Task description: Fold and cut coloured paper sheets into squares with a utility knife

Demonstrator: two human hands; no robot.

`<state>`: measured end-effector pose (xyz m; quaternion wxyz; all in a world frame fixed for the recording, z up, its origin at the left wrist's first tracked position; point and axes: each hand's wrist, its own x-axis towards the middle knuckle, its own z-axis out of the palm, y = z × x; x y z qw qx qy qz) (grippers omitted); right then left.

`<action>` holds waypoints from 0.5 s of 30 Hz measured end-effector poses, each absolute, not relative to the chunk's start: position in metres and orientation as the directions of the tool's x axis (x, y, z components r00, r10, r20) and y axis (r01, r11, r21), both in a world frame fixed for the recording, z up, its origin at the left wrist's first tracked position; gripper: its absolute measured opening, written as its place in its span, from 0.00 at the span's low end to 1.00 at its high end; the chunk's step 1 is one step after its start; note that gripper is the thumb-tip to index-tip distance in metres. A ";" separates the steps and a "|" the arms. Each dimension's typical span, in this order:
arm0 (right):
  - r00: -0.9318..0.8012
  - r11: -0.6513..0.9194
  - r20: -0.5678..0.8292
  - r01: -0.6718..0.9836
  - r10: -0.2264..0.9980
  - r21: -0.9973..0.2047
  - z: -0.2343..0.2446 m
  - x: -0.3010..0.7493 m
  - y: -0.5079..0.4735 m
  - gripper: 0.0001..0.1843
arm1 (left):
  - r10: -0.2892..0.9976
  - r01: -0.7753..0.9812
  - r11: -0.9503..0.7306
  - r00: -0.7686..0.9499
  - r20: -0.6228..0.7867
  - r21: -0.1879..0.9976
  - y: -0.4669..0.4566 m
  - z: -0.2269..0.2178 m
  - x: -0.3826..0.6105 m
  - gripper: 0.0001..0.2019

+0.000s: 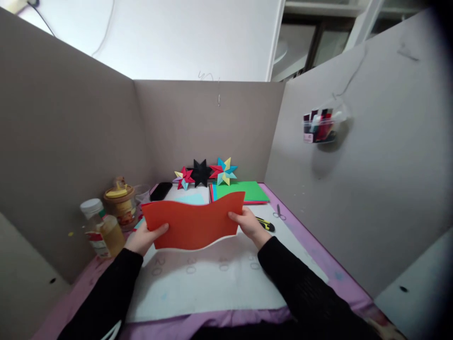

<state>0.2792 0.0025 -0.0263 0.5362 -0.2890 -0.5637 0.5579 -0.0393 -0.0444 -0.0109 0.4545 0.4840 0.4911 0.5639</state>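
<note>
Above the white mat [212,288] on the tabletop, you hold an orange sheet [194,222] upright and wavy: your left hand [145,238] pinches its left edge, your right hand [249,224] its right edge, each grip closed on the paper. Paper stars [201,174] and a green stack [244,191] lie behind it.

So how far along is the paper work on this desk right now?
Done: three folded paper stars stand at the back. In hand: the left hand and right hand hold an orange sheet by its ends, bowed above the white mat, no crease visible. Left: that sheet looks unfolded, and the stack of coloured sheets, green on top, lies behind it.
</note>
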 end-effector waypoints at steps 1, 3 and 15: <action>-0.268 0.216 0.290 -0.275 0.919 -0.937 -0.026 0.280 0.002 0.20 | 0.989 -0.031 -0.092 -0.122 0.088 0.995 -0.045 -0.011 -0.040 0.27; -0.298 0.219 0.298 -0.271 0.907 -0.937 -0.026 0.283 0.000 0.20 | 0.992 -0.009 -0.054 -0.115 0.052 0.999 -0.046 -0.012 -0.041 0.26; -0.107 -0.025 0.025 -0.436 0.994 -0.899 -0.048 0.270 0.009 0.18 | 0.943 -0.261 0.007 -0.320 -0.093 0.965 -0.038 -0.028 -0.040 0.15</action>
